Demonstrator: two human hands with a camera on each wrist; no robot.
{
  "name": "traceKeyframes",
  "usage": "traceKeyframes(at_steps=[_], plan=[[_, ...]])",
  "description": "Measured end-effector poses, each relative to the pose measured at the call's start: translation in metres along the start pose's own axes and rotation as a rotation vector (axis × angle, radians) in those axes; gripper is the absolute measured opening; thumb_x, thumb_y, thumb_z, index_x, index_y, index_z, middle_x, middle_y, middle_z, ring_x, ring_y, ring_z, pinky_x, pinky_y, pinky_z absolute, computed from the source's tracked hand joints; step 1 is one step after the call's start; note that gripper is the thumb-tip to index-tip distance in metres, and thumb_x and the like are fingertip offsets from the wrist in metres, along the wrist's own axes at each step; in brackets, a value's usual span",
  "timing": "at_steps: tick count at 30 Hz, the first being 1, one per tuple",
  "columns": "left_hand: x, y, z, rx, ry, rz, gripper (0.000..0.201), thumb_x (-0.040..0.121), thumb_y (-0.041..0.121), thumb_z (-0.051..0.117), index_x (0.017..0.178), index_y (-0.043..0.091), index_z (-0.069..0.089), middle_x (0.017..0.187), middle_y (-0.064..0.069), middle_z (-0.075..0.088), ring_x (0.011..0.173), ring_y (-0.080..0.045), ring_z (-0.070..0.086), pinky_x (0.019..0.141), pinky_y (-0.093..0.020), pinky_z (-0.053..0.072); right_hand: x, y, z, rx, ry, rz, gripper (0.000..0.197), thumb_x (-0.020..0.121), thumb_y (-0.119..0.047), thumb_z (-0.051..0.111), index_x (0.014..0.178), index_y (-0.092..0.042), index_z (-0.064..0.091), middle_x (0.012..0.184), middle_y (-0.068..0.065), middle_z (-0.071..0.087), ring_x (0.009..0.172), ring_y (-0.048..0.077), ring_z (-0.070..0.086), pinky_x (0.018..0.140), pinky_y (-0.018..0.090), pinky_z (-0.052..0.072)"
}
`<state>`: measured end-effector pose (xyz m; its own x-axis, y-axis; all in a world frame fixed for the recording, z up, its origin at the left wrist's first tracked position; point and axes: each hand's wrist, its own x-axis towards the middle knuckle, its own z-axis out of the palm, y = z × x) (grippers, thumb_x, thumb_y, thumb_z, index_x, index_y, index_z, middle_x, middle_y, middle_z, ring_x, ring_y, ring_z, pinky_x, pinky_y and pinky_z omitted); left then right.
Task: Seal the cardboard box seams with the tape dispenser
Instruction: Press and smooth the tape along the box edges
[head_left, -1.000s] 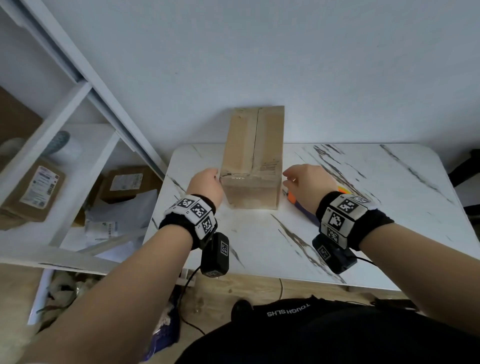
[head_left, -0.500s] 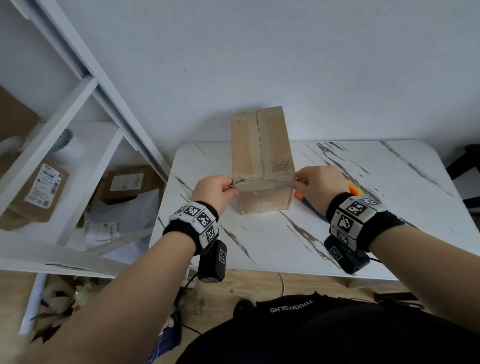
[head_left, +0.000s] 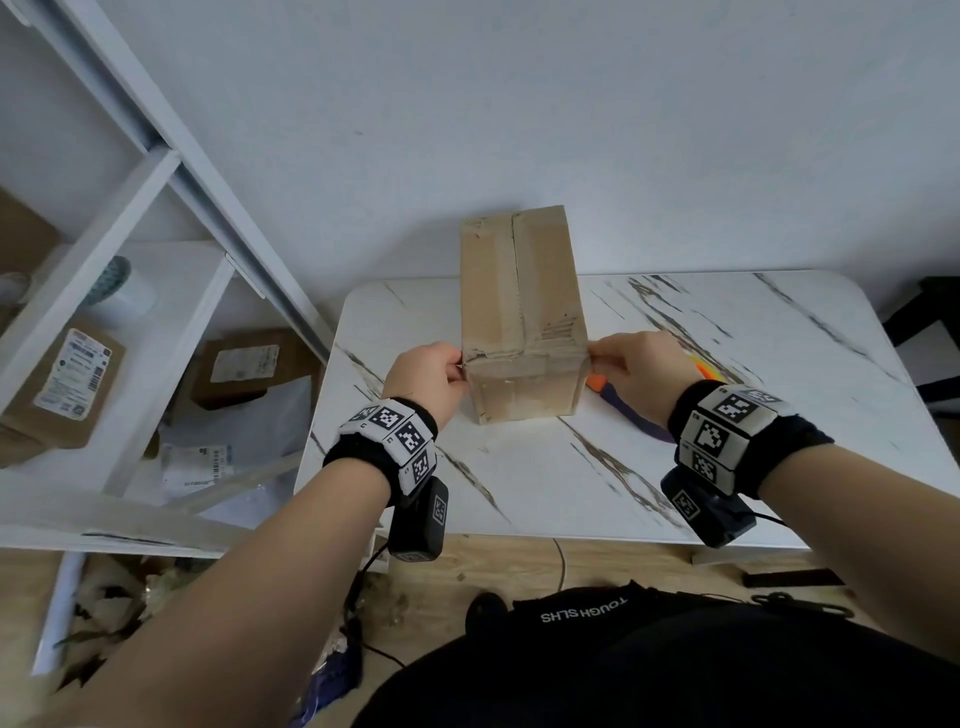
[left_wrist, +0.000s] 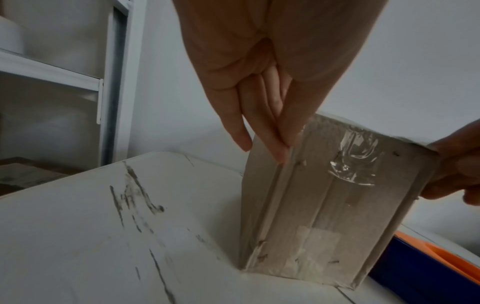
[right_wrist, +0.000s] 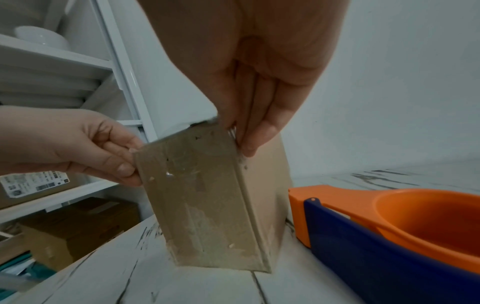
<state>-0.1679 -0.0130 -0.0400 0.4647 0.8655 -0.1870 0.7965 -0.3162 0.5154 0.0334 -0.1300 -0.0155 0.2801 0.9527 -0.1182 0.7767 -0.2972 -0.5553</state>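
— Two hands on one box, and neither has the tape dispenser. The left hand (head_left: 427, 376) has its thumb and curled fingers (right_wrist: 122, 169) pinching the near left corner of the cardboard box (head_left: 522, 332); the right hand (head_left: 640, 370) pinches the near right corner, its fingers (right_wrist: 255, 131) held straight and together against the side.

— Where does the box stand?

— On the table (head_left: 545, 483), about midway between its near and far edges, left of centre, long way pointing at the wall. It looks slightly lifted or tilted at the near end, though I can't be sure.

— What could go wrong?

— Both grips are only at the corners, so if the person turns or drags it, I'd guess it could slip or tip. The near face already carries crumpled clear tape (left_wrist: 355, 158), and new tape over that may wrinkle.

— And the dispenser?

— The orange and blue tape dispenser (right_wrist: 389, 224) lies just beside the box's right side, under the right wrist. A sideways swing could knock it. Further back, the top seam (head_left: 515, 270) looks open and untaped.
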Motion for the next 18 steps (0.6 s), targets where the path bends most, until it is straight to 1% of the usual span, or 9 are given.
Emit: traceKeyframes(at_steps=[2,5,8,11,15,18], plan=[[0.001,-0.001,-0.001,0.000,-0.016,0.004,0.017,0.080,0.007,0.057,0.091,0.013,0.069,0.083,-0.003,0.074,0.089,-0.022,0.066,0.085,-0.035,0.052,0.002,0.002,0.000,-0.006,-0.003,-0.007,0.032,0.091,-0.001,0.047,0.112,-0.010,0.069,0.098,0.015,0.073,0.095,0.034,0.063,0.088,0.043,0.048],[0.000,0.002,-0.001,0.012,-0.002,0.006,0.016,0.082,0.009,0.058,0.094,0.011,0.069,0.086,-0.003,0.075,0.094,-0.021,0.065,0.086,-0.034,0.050,0.005,0.003,0.004,-0.017,0.042,0.023,0.025,0.090,-0.009,0.053,0.108,-0.010,0.071,0.100,0.012,0.073,0.096,0.032,0.063,0.087,0.041,0.050],[-0.001,0.004,-0.001,0.026,0.024,-0.006,0.012,0.082,0.016,0.062,0.093,0.015,0.068,0.087,0.000,0.074,0.092,-0.021,0.064,0.082,-0.030,0.050,0.006,0.002,0.007,-0.008,0.076,0.045,0.022,0.088,-0.016,0.058,0.104,-0.009,0.071,0.096,0.010,0.074,0.094,0.029,0.065,0.086,0.041,0.051],[-0.001,0.008,0.000,0.050,0.044,-0.022,0.013,0.083,0.021,0.064,0.093,0.015,0.067,0.088,0.000,0.072,0.090,-0.023,0.062,0.077,-0.029,0.047,0.008,0.001,0.009,-0.033,0.087,0.065,0.022,0.087,-0.019,0.058,0.103,-0.009,0.069,0.095,0.009,0.074,0.093,0.029,0.064,0.084,0.040,0.051],[-0.003,0.013,0.003,0.064,0.093,-0.048,0.018,0.084,0.026,0.064,0.096,0.013,0.065,0.090,-0.002,0.071,0.091,-0.025,0.061,0.076,-0.031,0.047,0.009,0.000,0.017,-0.088,0.119,0.098,0.021,0.087,-0.023,0.055,0.096,-0.008,0.066,0.092,0.010,0.071,0.088,0.033,0.063,0.078,0.042,0.052],[-0.005,0.014,0.006,0.074,0.115,-0.065,0.017,0.086,0.027,0.062,0.095,0.013,0.064,0.091,-0.002,0.070,0.092,-0.025,0.061,0.077,-0.031,0.046,0.009,0.000,0.021,-0.115,0.129,0.092,0.022,0.089,-0.021,0.052,0.096,-0.005,0.064,0.093,0.014,0.069,0.086,0.035,0.060,0.076,0.041,0.050]])
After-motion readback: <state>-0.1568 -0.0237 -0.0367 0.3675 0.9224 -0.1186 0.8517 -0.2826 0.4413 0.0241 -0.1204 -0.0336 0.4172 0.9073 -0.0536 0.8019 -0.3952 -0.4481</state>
